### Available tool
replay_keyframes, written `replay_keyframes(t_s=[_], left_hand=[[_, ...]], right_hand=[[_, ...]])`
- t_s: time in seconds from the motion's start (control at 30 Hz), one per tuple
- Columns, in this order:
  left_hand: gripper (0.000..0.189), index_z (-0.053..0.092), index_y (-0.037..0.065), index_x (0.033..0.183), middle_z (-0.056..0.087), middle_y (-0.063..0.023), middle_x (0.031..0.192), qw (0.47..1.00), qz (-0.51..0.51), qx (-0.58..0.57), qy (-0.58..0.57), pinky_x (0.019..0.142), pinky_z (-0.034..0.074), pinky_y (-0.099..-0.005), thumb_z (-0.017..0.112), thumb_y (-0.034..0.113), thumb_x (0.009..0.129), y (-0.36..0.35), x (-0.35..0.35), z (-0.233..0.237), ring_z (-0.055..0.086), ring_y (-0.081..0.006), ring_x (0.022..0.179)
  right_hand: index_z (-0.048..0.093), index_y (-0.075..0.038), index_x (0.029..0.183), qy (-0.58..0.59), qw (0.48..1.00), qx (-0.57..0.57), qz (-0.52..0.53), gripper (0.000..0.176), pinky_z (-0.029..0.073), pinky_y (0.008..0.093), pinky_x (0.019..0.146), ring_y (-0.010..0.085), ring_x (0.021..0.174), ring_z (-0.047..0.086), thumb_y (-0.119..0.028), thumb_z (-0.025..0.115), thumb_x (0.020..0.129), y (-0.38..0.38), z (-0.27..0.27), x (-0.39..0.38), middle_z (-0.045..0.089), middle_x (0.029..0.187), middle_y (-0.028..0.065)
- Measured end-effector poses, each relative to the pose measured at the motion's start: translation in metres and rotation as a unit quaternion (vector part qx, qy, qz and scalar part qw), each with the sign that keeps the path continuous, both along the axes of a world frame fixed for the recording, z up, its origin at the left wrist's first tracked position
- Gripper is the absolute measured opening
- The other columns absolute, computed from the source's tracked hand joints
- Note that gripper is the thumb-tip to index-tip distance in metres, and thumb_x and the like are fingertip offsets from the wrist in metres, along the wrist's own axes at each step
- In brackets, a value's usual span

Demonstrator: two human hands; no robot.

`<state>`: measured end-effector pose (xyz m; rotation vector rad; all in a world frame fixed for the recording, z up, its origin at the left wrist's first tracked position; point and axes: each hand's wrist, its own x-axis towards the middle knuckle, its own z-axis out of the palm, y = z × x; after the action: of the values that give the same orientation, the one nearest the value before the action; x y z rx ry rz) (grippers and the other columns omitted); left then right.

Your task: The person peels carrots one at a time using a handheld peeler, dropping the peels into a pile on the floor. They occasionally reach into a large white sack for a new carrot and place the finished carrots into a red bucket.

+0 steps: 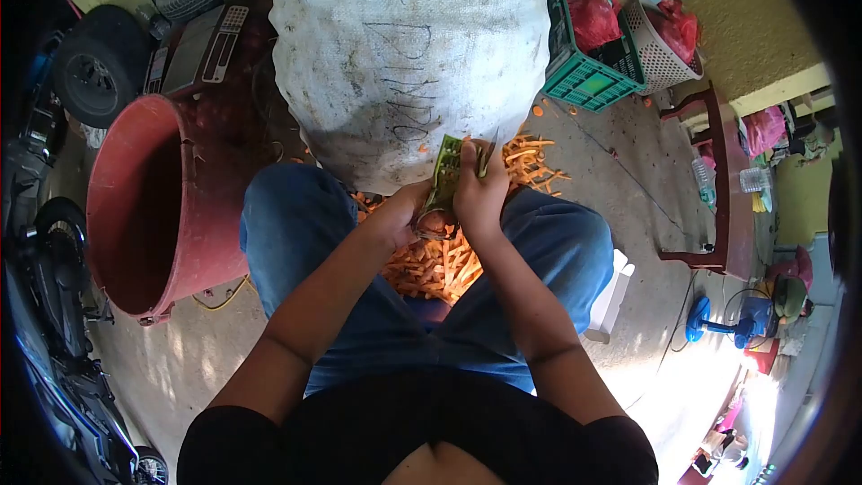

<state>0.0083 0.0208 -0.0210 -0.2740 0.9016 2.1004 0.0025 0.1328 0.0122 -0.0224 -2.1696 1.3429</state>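
Note:
Between my knees, both hands meet over a heap of orange strips [440, 271]. My left hand [404, 214] is closed around the lower end of a green, partly brown-edged piece [444, 171], with a round brownish end at the fingers. My right hand [480, 189] is closed at the piece's right side, its thumb pointing up along it. A thin pointed blade [494, 136] shows above my right hand; its handle is hidden. Right behind the hands stands a big white woven sack [409, 63] with dark writing.
A red barrel [211, 207] lies open-mouthed at the left, near a wheel [94, 67] and a motorcycle [67, 296]. A green crate [588, 72] and a white basket [655, 45] are back right. A blue fan [699, 319] and white box [615, 301] are at the right.

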Motion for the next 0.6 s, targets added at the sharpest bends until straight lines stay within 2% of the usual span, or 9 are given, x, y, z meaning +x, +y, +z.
replay_keyframes(t_s=[0.1, 0.17, 0.23, 0.27, 0.33, 0.4, 0.47, 0.53, 0.6], left_hand=[[0.034, 0.045, 0.002, 0.097, 0.053, -0.0058, 0.067, 0.995, -0.088, -0.022, 0.051, 0.050, 0.045, -0.0243, 0.033, 0.032, 0.087, -0.001, 0.002, 0.018, 0.053, -0.0139, 0.059], [0.035, 0.045, 0.002, 0.098, 0.052, -0.0060, 0.067, 0.988, -0.136, -0.025, 0.067, 0.051, 0.045, -0.0239, 0.033, 0.033, 0.087, 0.000, 0.009, 0.021, 0.053, -0.0137, 0.059], [0.035, 0.044, 0.001, 0.098, 0.052, -0.0061, 0.067, 0.979, -0.183, -0.030, 0.082, 0.051, 0.045, -0.0235, 0.033, 0.033, 0.087, 0.000, 0.014, 0.029, 0.052, -0.0135, 0.060], [0.035, 0.044, 0.001, 0.098, 0.051, -0.0061, 0.066, 0.977, -0.196, -0.013, 0.083, 0.051, 0.044, -0.0239, 0.033, 0.032, 0.087, 0.000, 0.016, 0.037, 0.052, -0.0142, 0.061], [0.034, 0.044, 0.001, 0.098, 0.051, -0.0060, 0.065, 0.974, -0.210, 0.010, 0.084, 0.050, 0.044, -0.0243, 0.033, 0.032, 0.087, 0.001, 0.015, 0.039, 0.052, -0.0148, 0.061], [0.032, 0.046, 0.002, 0.097, 0.051, -0.0059, 0.069, 0.993, -0.104, -0.031, 0.044, 0.051, 0.043, -0.0240, 0.033, 0.030, 0.088, 0.001, 0.009, 0.031, 0.052, -0.0161, 0.061], [0.032, 0.046, 0.002, 0.097, 0.052, -0.0063, 0.073, 0.996, -0.076, -0.017, 0.040, 0.054, 0.045, -0.0239, 0.033, 0.029, 0.088, 0.002, 0.000, 0.006, 0.052, -0.0160, 0.062], [0.031, 0.047, 0.002, 0.099, 0.054, -0.0070, 0.083, 0.997, -0.012, -0.072, -0.004, 0.060, 0.047, -0.0240, 0.032, 0.027, 0.088, 0.004, -0.001, 0.020, 0.053, -0.0148, 0.064], [0.031, 0.047, 0.002, 0.099, 0.054, -0.0072, 0.082, 0.999, 0.007, -0.035, -0.010, 0.059, 0.047, -0.0243, 0.032, 0.027, 0.088, 0.004, -0.001, 0.011, 0.053, -0.0143, 0.063]], right_hand=[[0.052, 0.002, 0.080, -0.094, 0.990, -0.045, -0.097, 0.019, 0.040, 0.0330, 0.051, 0.0238, 0.056, 0.053, -0.015, 0.045, 0.082, 0.025, -0.002, -0.018, 0.055, 0.067, 0.0172], [0.052, 0.002, 0.077, -0.056, 0.976, -0.056, -0.202, 0.020, 0.040, 0.0320, 0.050, 0.0207, 0.053, 0.051, -0.016, 0.046, 0.082, 0.068, -0.007, -0.043, 0.055, 0.065, 0.0144], [0.052, 0.002, 0.075, -0.135, 0.922, -0.107, -0.346, 0.021, 0.039, 0.0284, 0.048, 0.0159, 0.052, 0.050, -0.017, 0.047, 0.082, 0.105, -0.002, -0.055, 0.054, 0.061, 0.0096], [0.052, 0.002, 0.075, -0.135, 0.922, -0.108, -0.346, 0.021, 0.039, 0.0284, 0.048, 0.0159, 0.052, 0.050, -0.017, 0.047, 0.082, 0.110, -0.003, -0.055, 0.054, 0.061, 0.0096], [0.052, 0.000, 0.074, -0.024, 0.922, -0.274, -0.271, 0.020, 0.037, 0.0246, 0.046, 0.0119, 0.051, 0.048, -0.017, 0.048, 0.082, 0.117, -0.003, -0.050, 0.052, 0.060, 0.0055], [0.052, -0.001, 0.074, -0.023, 0.949, -0.244, -0.199, 0.018, 0.035, 0.0223, 0.044, 0.0098, 0.051, 0.045, -0.016, 0.048, 0.082, 0.099, -0.013, -0.046, 0.051, 0.061, 0.0045], [0.052, -0.001, 0.075, -0.128, 0.948, -0.279, -0.085, 0.018, 0.037, 0.0241, 0.048, 0.0102, 0.053, 0.044, -0.016, 0.048, 0.082, 0.054, 0.010, -0.022, 0.050, 0.063, 0.0032], [0.052, 0.001, 0.079, -0.096, 0.968, -0.233, 0.003, 0.019, 0.038, 0.0249, 0.052, 0.0127, 0.057, 0.047, -0.017, 0.047, 0.082, 0.024, 0.003, -0.008, 0.052, 0.063, 0.0058], [0.052, 0.001, 0.078, -0.077, 0.992, -0.098, 0.000, 0.021, 0.040, 0.0284, 0.053, 0.0210, 0.057, 0.051, -0.019, 0.047, 0.082, 0.006, 0.000, -0.001, 0.054, 0.064, 0.0126]])
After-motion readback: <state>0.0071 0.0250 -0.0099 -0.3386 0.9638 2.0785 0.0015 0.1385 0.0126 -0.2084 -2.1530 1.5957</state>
